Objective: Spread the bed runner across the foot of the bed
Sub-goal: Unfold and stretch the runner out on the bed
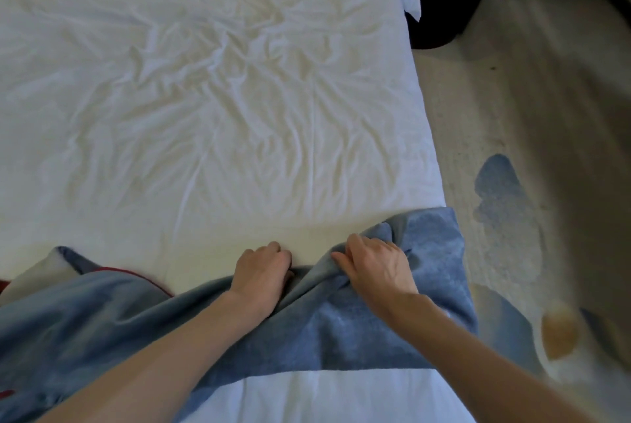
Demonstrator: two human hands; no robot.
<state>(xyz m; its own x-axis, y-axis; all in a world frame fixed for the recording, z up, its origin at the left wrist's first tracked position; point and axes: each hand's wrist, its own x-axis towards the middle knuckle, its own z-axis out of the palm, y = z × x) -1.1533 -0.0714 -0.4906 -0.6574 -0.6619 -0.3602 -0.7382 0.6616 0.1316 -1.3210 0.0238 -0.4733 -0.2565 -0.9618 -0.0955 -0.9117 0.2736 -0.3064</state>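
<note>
A: Bed (205, 98)?
B: White sheet, creased, fills most of the view. Carpet (512, 98) runs along its right edge.
A: Bed runner (341, 330)?
B: Blue, lying across the near (foot) edge. It reaches the right edge and droops a little over it. It's bunched, with a ridge near the right corner and loose folds with red trim (136, 274) toward the left.
A: Hands?
B: Left hand (263, 272) has its fingers curled over the runner's far edge, gripping it. Right hand (375, 265) pinches the raised fold just beside it. The two hands are close together.
A: Risks?
B: Pulling from one spot probably drags the runner skew, so the far edge ends up crooked. The overhang at the right corner could slide the cloth off toward the carpet. The sheet may ruck up too, since the left knuckles press on it. The left folds could stay bunched if nobody reaches them.
</note>
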